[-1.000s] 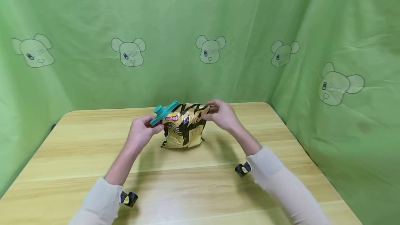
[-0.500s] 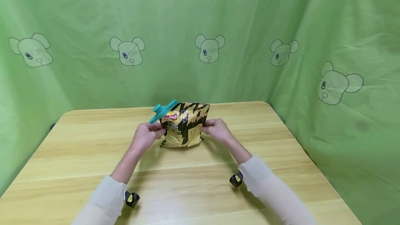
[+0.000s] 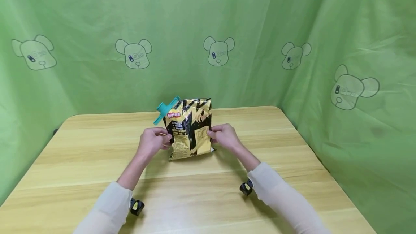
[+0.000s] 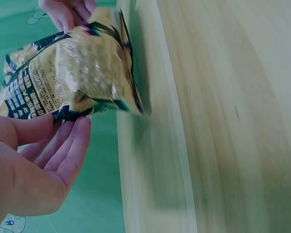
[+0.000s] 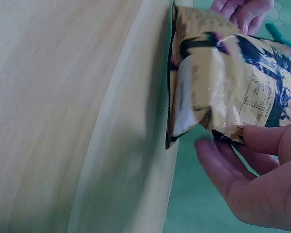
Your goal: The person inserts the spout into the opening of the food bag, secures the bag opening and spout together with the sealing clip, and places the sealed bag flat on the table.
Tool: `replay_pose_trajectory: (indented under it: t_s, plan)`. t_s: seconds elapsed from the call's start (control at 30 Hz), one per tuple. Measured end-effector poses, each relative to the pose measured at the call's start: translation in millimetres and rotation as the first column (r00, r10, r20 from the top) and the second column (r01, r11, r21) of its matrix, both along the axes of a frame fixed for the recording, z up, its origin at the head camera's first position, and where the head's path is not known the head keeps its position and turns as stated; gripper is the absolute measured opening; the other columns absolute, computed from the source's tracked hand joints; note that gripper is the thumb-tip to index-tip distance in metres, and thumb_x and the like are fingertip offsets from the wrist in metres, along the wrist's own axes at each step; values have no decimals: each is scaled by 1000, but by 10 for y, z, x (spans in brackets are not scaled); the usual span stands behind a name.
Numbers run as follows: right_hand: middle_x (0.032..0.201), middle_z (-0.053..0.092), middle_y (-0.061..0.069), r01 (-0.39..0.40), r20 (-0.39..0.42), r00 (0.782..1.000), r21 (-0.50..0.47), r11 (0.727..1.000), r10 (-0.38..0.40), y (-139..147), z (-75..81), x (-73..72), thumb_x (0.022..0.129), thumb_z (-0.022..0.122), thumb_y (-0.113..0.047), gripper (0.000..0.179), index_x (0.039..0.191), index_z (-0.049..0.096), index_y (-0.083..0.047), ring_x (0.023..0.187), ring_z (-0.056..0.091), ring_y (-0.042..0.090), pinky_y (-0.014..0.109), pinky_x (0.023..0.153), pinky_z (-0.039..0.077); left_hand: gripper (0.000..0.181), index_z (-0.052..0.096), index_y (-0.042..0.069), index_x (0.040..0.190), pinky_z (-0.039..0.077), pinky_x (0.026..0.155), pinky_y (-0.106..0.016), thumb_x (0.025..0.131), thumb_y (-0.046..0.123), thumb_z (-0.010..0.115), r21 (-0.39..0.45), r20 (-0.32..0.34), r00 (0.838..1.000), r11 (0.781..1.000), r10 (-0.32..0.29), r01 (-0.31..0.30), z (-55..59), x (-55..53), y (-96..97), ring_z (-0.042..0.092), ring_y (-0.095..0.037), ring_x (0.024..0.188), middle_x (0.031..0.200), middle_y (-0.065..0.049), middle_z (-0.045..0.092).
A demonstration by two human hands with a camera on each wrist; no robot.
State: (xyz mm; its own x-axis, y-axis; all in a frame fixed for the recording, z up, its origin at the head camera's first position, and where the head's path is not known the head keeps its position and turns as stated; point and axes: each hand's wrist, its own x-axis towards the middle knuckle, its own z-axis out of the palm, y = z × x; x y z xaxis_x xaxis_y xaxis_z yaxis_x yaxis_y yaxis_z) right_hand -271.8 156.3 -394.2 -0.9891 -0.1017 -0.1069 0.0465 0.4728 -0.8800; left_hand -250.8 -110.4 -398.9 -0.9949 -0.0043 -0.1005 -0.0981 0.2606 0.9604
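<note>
A gold and black chip bag [image 3: 190, 129] with a red label stands upright at the far part of the table, held between both hands. My left hand [image 3: 152, 142] pinches its left side edge, thumb in front and fingers behind. On the opposite edge my right hand [image 3: 225, 136] pinches the bag in the same manner. A teal bag clip [image 3: 165, 110] with a round spout sits slanted across the bag's upper left corner. From the left wrist, the bag [image 4: 92, 68] shows its printed face and lower edge. The right wrist view shows a pale patch near the bag's [image 5: 228, 82] bottom.
The light wooden table [image 3: 195, 198] reaches back to a green curtain [image 3: 175, 13] printed with bear heads, which also hangs along the right side. A small black wrist camera [image 3: 136, 207] hangs below the left sleeve, and another camera [image 3: 246, 188] below the right.
The right hand has come down from the bag's top right corner to its side edge. The left hand shifted from beside the clip to the left edge. The bag now stands more upright, turned slightly.
</note>
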Motion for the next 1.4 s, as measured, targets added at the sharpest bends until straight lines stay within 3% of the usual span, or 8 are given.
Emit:
replay_pose_trajectory:
  t_s: [0.13, 0.27, 0.53, 1.03, 1.4]
  plan:
    - [101, 73, 20, -16, 27, 1000, 18, 1000, 16, 8, 4, 33, 98, 66, -12, 22, 111, 73, 3, 84, 73, 34, 45, 88, 60, 18, 69, -3, 110, 63, 74, -38, 93, 3, 68, -7, 39, 999, 1000, -21, 22, 9, 2, 2, 73, -26, 75, 105, -23, 73]
    - [85, 71, 15, -62, 53, 997, 75, 995, 58, 40, -34, 72, 98, 66, -14, 18, 87, 71, 1, 77, 73, 33, 44, 82, 62, 13, 68, -5, 106, 63, 74, -39, 94, 1, 67, -47, 89, 994, 997, -60, 65, -13, -3, 6, 73, -26, 72, 96, -21, 72]
    - [79, 67, 12, -131, 116, 986, 86, 988, 121, 58, -91, 101, 97, 65, -10, 27, 72, 59, -2, 65, 70, 26, 41, 71, 63, 9, 66, -6, 97, 63, 72, -39, 97, 2, 63, -50, 153, 979, 989, -132, 141, -155, -50, 22, 70, -22, 67, 89, -19, 70]
    - [80, 68, 14, -212, 173, 967, 127, 969, 189, 98, -117, 118, 101, 60, -17, 25, 83, 66, -1, 68, 69, 24, 41, 74, 62, 17, 63, -4, 87, 63, 68, -38, 100, 6, 60, -113, 181, 958, 962, -224, 247, -236, -45, 9, 68, -25, 68, 80, -16, 68]
    - [81, 67, 14, -259, 191, 954, 139, 956, 231, 141, -145, 108, 104, 56, -21, 28, 91, 68, 0, 67, 68, 22, 39, 70, 62, 16, 66, -1, 93, 63, 69, -38, 101, 10, 59, -143, 200, 953, 955, -228, 259, -246, -27, -24, 68, -25, 71, 83, -16, 69]
